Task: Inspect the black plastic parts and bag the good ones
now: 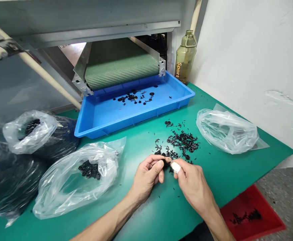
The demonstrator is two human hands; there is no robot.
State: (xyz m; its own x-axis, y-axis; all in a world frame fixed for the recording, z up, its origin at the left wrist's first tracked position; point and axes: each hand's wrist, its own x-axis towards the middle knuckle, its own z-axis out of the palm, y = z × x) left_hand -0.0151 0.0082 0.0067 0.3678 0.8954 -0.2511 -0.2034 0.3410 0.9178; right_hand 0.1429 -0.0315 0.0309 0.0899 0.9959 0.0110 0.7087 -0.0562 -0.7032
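Observation:
My left hand is closed in a pinch on a small black plastic part, held just above the green tabletop. My right hand is closed close against it, its fingertips meeting the part. Something white shows at the right thumb; whether it is a wrap or a held thing I cannot tell. Just beyond both hands lies a loose pile of small black plastic parts, with thin black scraps scattered around. To the left, an open clear plastic bag has black parts inside.
A blue tray with some black parts stands under the end of a green conveyor belt. Filled bags crowd the left. At right lie another clear bag, a bottle by the wall, and a red bin below the table edge.

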